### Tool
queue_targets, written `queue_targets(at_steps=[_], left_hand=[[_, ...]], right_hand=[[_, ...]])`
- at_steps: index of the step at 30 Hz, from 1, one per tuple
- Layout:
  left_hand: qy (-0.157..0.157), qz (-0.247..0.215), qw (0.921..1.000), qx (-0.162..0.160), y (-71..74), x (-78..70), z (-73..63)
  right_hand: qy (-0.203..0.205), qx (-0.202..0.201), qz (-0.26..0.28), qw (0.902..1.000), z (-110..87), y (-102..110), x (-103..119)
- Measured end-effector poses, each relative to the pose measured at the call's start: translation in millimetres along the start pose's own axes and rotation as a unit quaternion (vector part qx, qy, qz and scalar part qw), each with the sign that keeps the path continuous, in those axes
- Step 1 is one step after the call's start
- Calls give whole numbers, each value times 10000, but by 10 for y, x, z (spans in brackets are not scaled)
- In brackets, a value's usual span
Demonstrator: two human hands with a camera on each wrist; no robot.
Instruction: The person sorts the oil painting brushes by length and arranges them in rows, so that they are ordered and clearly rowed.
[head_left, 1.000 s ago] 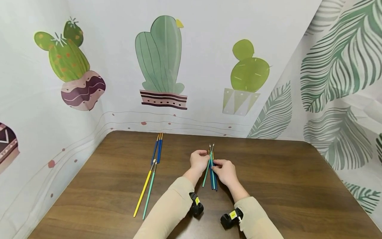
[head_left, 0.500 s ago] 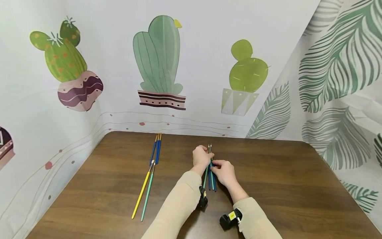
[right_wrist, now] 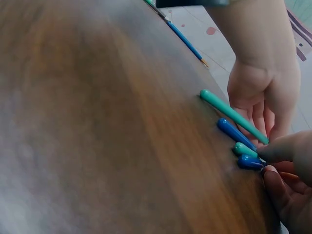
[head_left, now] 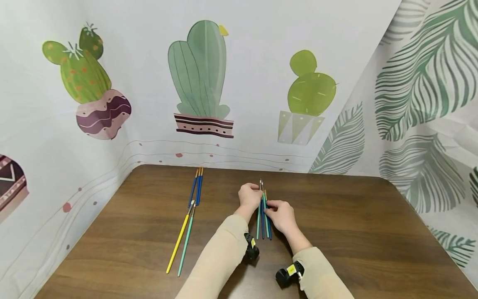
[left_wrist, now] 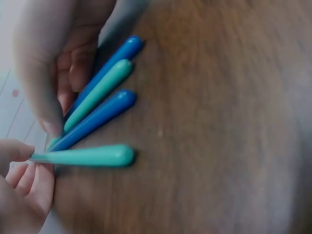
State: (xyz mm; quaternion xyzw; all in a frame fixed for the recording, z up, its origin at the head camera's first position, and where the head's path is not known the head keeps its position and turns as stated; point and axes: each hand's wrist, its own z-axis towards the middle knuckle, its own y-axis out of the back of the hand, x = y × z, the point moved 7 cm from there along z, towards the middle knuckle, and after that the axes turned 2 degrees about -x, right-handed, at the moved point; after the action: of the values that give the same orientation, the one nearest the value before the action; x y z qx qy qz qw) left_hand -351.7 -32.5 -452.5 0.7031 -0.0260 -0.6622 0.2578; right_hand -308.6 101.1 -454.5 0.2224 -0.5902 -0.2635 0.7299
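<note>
My left hand [head_left: 250,196] pinches a green paintbrush [left_wrist: 92,156] by its upper part, near the bristle end. The brush's handle points toward me, left of a small group of brushes. My right hand [head_left: 281,214] grips that group from the right with thumb and fingers. In it are a blue paintbrush [left_wrist: 95,119], a second green paintbrush [left_wrist: 100,92] and another blue paintbrush [right_wrist: 249,162]. Their handle ends fan slightly apart on the tabletop, while the fingers partly hide their upper parts. In the right wrist view the green paintbrush [right_wrist: 231,114] lies outermost, beside the left hand.
Farther left on the brown table [head_left: 123,232] lie a yellow paintbrush [head_left: 177,243] and a green one, tips nearly together. Behind them several blue paintbrushes [head_left: 199,191] reach the back edge. A cactus-print cloth [head_left: 254,104] hangs behind the table.
The left hand's green brush has swung from slanting across the group to standing almost parallel at its left. The left hand tipped over the brushes and drew back; the right hand stays put.
</note>
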Motion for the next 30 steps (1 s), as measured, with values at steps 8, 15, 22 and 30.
queue_targets(at_steps=[8, 15, 22, 30], left_hand=[[460, -1948, 9782, 548, 27, 122, 11], [666, -2429, 9619, 1061, 118, 113, 7], [719, -2297, 9600, 1429, 211, 115, 41], [734, -2246, 9606, 1466, 364, 151, 58]], right_hand=[[-18, 6, 15, 10000, 1, -1, -18], [-28, 51, 76, 10000, -4, -10, -7], [-43, 57, 99, 9999, 6, 4, 4], [-40, 71, 176, 9998, -6, -7, -10]])
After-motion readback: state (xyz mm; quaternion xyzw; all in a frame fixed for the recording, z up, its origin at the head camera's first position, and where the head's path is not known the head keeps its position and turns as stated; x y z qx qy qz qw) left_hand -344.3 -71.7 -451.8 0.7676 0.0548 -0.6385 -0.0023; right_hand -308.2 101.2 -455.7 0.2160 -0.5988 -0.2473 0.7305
